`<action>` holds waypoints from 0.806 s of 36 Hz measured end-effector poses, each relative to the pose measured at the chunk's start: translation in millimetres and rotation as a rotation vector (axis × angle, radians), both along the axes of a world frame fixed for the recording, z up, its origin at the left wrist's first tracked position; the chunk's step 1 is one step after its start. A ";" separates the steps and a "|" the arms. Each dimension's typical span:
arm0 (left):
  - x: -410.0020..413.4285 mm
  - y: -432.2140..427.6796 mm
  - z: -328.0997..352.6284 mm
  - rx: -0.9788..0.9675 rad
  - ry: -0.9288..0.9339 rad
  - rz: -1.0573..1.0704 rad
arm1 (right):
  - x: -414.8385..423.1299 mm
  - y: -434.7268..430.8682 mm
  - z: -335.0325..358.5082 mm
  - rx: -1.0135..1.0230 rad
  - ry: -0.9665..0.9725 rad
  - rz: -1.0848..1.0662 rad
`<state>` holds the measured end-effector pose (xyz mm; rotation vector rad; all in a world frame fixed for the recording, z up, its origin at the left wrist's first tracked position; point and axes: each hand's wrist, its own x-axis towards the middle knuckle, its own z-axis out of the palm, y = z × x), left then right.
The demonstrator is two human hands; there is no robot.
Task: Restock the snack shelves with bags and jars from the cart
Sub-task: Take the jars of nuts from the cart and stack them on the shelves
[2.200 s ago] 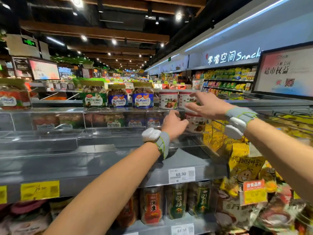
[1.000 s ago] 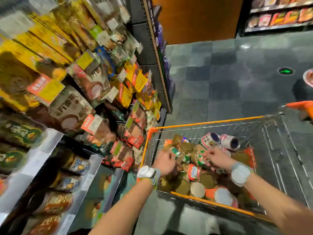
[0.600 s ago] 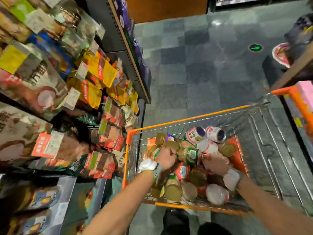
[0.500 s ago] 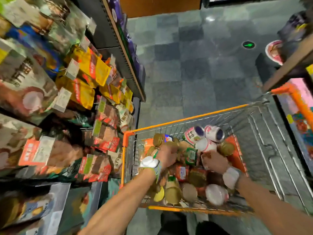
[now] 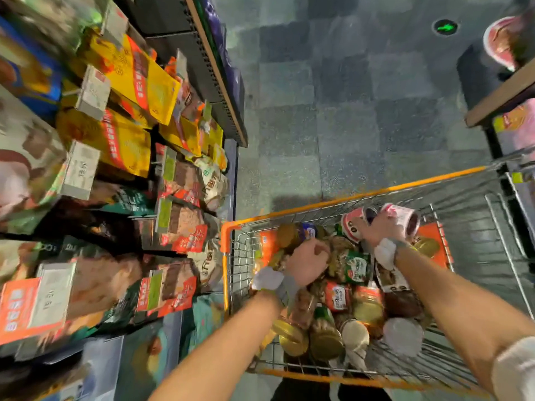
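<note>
Hands reach down into the cart (image 5: 228,273): left hand (image 5: 307,264) fisted on a gold-lidded jar (image 5: 295,234), right hand (image 5: 382,230) gripping a pink-white canister (image 5: 402,219) at the far end.

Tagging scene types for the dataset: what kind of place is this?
Almost certainly a supermarket snack aisle: a shelf rack hung with snack bags and price tags, plus a wire cart full of jars on a tiled floor.
</note>
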<state>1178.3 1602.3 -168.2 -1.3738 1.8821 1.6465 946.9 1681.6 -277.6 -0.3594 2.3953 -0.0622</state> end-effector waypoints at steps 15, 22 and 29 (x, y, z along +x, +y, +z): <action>-13.2 -20.5 -14.0 -0.033 0.075 0.033 | 24.3 -13.1 67.5 -0.063 -0.113 0.023; -24.0 -11.2 -22.4 -0.001 0.155 -0.095 | 35.7 10.9 92.1 -0.245 -0.713 -0.234; -31.1 -1.9 -25.0 0.074 0.163 0.076 | 1.6 18.3 117.4 -0.314 -0.428 -0.215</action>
